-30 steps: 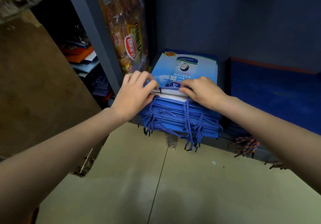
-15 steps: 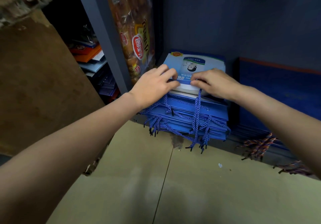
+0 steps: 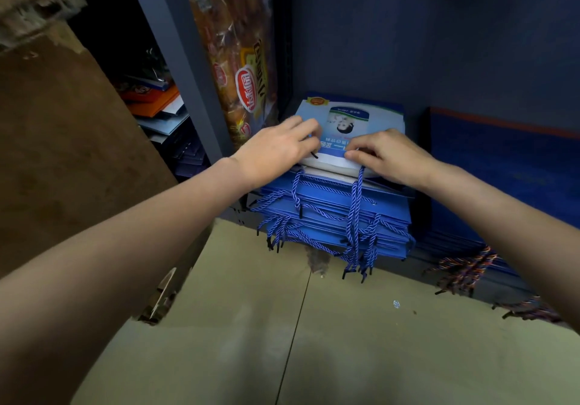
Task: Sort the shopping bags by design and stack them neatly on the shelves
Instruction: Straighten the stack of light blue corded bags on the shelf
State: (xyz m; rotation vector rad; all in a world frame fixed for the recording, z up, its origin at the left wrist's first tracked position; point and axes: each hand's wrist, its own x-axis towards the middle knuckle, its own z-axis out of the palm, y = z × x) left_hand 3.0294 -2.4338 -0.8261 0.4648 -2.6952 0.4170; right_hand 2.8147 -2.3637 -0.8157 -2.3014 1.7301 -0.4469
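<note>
The top shopping bag point(image 3: 351, 128) lies flat on the blue bag stack point(image 3: 335, 213), long axis running far; left hand point(image 3: 276, 150) and right hand point(image 3: 389, 156) press its near edge, fingers bent, equally close.

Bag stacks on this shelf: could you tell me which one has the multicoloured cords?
The low dark-blue stack on the right; its cords mix orange and blue, while the stack under both hands has plain blue cords.

Two bare forearms, no sleeves in view. Left hand point(image 3: 276, 150) and right hand point(image 3: 392, 159) ungloved; no rings, watch, bracelets.
</note>
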